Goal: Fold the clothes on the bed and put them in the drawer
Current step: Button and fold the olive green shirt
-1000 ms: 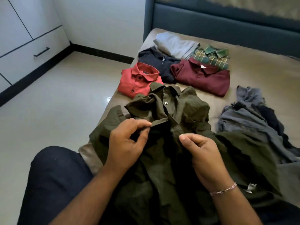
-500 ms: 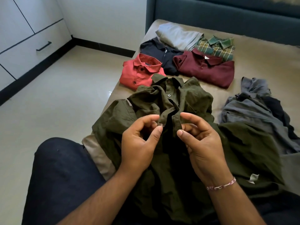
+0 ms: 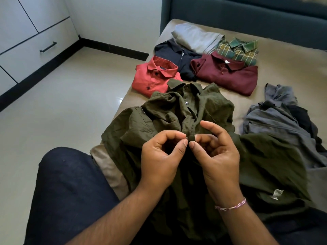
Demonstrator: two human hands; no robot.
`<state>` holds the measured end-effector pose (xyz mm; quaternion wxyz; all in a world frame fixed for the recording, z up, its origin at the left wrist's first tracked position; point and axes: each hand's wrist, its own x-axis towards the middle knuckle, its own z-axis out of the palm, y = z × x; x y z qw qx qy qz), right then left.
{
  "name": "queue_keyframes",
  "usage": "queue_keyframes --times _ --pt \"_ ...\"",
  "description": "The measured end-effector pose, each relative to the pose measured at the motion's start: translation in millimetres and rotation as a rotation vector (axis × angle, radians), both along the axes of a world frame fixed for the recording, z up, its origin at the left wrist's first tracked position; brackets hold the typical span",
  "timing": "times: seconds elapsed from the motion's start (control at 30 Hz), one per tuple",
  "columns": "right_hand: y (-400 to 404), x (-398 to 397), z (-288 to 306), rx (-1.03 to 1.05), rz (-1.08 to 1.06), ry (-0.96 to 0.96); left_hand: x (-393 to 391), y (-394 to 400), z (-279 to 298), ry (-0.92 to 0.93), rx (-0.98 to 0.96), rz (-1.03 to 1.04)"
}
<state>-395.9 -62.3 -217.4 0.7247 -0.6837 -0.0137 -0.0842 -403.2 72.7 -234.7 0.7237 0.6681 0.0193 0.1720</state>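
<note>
1. Head view: the olive shirt (image 3: 178,110) is lying crumpled, front up, on the near end of the bed (image 3: 283,55) and spilling toward the person's lap, collar pointing away, probably so the button placket is facing the hands.
2. The left hand (image 3: 160,156) is pinching one edge of the placket between thumb and curled forefinger. The right hand (image 3: 216,152) is pinching the other edge, thumb tip almost meeting the left one. Judging by this, the two are bringing a button and its hole together so the shirt is closing before folding.
3. Two buttons higher up appear to be sitting fastened near the collar, which suggests the work is going downward.
4. The folded pieces, namely the red shirt (image 3: 155,76), navy shirt (image 3: 177,55), maroon shirt (image 3: 228,75), plaid shirt (image 3: 238,50) and grey garment (image 3: 196,38), are lying grouped farther up the bed, apparently waiting for transfer.
5. A grey heap (image 3: 276,119) is lying unfolded to the right.
6. The drawer (image 3: 35,52) is sitting closed across the floor, well apart.
</note>
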Motion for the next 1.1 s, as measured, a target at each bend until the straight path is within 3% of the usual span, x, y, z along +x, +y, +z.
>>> queue_keyframes --times 0.2,0.4,0.57,0.67,0.83,1.1 --pt "-0.3 1.7 -3.5 0.0 0.003 -0.012 2.2 -2.1 2.1 0.015 -0.093 -0.035" --pt "3.3 -1.2 -3.4 -0.048 -0.147 -0.153 4.1 3.2 5.0 0.023 -0.009 0.006" --pt "7.3 -4.1 -5.2 -0.291 -0.171 -0.293 0.1 0.1 7.2 0.028 0.175 0.013" --pt "9.4 -2.7 -10.9 -0.4 -0.148 -0.309 -0.1 -0.8 7.2 0.036 0.151 0.005" --pt "9.9 -1.1 -13.2 -0.362 -0.129 -0.277 3.7 3.0 6.8 0.062 0.005 -0.008" --pt "8.8 -0.6 -10.4 -0.149 -0.104 -0.149 3.2 1.2 4.7 0.071 0.022 -0.016"
